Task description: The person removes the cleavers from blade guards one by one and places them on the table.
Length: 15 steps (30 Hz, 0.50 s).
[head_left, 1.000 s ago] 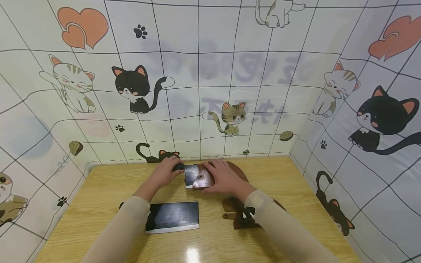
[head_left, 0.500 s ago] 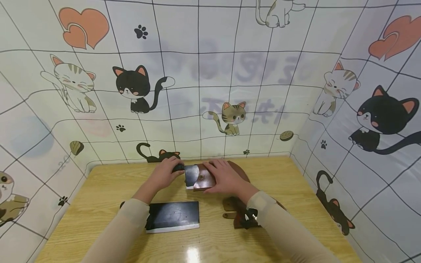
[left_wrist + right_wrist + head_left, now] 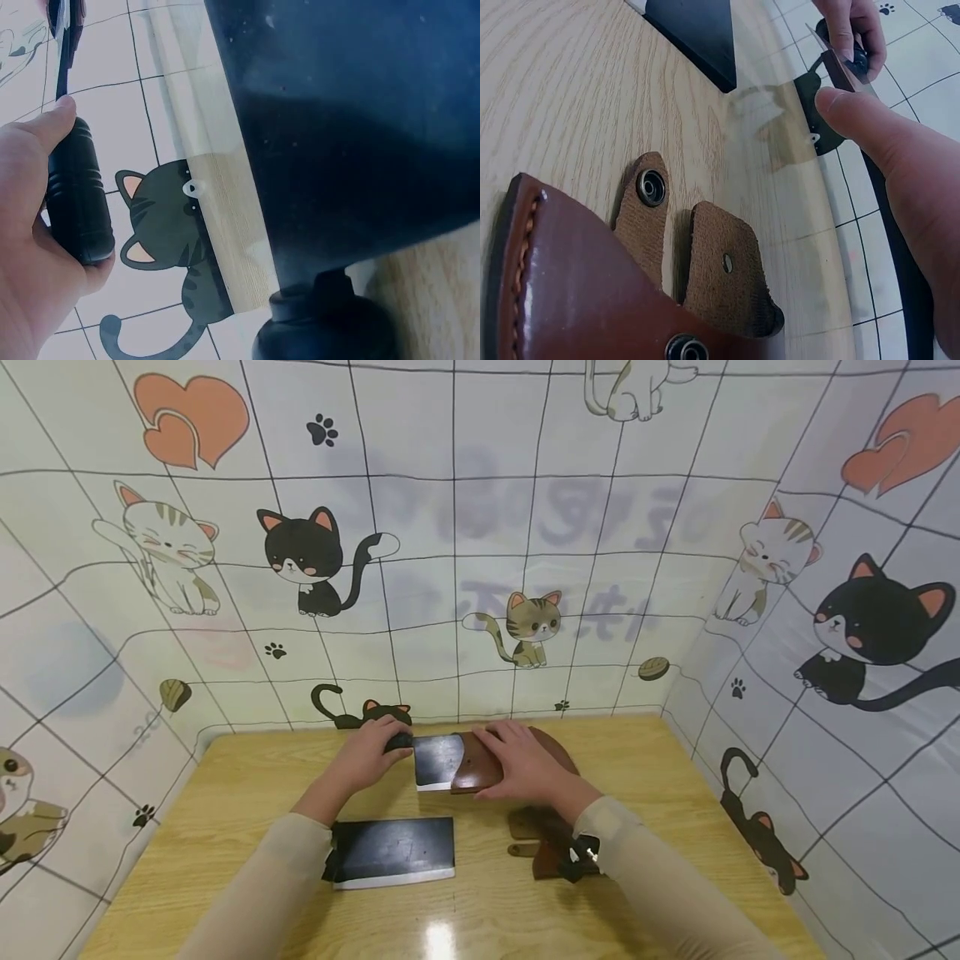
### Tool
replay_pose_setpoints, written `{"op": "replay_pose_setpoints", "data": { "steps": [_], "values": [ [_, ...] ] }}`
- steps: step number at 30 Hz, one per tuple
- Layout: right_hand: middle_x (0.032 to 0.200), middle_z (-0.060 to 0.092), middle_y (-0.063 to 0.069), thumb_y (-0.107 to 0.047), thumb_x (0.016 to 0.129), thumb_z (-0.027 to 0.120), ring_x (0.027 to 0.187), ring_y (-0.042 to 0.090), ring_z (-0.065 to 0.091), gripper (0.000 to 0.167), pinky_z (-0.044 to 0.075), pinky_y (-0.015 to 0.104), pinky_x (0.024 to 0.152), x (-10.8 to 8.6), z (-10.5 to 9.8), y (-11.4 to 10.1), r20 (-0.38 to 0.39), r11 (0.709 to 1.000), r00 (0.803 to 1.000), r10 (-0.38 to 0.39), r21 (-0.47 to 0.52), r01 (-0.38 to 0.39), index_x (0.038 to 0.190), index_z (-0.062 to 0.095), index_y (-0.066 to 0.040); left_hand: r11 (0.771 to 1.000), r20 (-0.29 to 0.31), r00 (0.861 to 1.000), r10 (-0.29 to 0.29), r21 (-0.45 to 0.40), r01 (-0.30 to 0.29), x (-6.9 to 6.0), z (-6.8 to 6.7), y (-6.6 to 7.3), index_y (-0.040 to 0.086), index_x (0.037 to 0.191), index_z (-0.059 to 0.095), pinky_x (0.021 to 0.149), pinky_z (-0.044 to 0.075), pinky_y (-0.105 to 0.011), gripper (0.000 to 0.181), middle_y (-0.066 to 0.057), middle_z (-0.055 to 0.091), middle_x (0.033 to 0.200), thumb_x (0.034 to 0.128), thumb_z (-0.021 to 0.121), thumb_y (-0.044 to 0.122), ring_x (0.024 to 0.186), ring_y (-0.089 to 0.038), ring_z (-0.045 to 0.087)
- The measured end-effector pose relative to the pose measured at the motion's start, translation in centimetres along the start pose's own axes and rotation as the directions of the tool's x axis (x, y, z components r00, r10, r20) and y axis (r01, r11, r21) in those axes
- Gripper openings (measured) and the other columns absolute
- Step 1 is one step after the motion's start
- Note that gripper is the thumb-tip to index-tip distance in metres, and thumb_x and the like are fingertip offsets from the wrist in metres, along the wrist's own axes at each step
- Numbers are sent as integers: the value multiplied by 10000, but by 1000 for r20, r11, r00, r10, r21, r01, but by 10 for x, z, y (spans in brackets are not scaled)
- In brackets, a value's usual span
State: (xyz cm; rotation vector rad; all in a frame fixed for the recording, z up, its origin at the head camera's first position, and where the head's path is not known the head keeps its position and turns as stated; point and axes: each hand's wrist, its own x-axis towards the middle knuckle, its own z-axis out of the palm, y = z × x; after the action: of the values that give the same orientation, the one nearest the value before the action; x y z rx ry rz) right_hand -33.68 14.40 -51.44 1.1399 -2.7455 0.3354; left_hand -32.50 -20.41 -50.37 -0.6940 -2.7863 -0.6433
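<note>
Near the table's back edge my left hand [image 3: 367, 753] grips a cleaver [image 3: 435, 760] by its black handle [image 3: 79, 196]. The cleaver's dark blade with its bright edge points right, partly inside a brown leather sheath [image 3: 476, 765]. Around that sheath my right hand [image 3: 523, 765] holds on, thumb on the near side; most of its fingers are hidden in the right wrist view. A second cleaver [image 3: 397, 850] lies flat in front, its handle mostly behind the left forearm. Below the right forearm rests another leather sheath [image 3: 585, 285], its snap straps loose.
The wooden table [image 3: 480, 914] has patterned cloth walls [image 3: 420, 543] with cartoon cats close behind and at both sides. The lying cleaver's blade edge faces the front of the table.
My hands have moved slightly apart, the left one leftward and the right one rightward with the sheath. More of the blade shows outside the sheath, and the sheath's round snap is out of sight.
</note>
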Motion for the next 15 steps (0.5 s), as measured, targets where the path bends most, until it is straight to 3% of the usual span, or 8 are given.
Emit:
{"op": "replay_pose_setpoints", "data": {
  "steps": [15],
  "values": [
    [1618, 472, 71, -786, 811, 854, 1502, 324, 422, 1198, 336, 589, 1245, -2, -5, -2, 0, 1000, 1000, 30, 2, -30, 1734, 379, -189, 1000, -22, 1000, 4, 6, -3, 1, -2, 3, 132, 1320, 745, 952, 538, -619, 318, -64, 695, 1286, 1047, 804, 285, 1135, -374, 649]
  ]
}}
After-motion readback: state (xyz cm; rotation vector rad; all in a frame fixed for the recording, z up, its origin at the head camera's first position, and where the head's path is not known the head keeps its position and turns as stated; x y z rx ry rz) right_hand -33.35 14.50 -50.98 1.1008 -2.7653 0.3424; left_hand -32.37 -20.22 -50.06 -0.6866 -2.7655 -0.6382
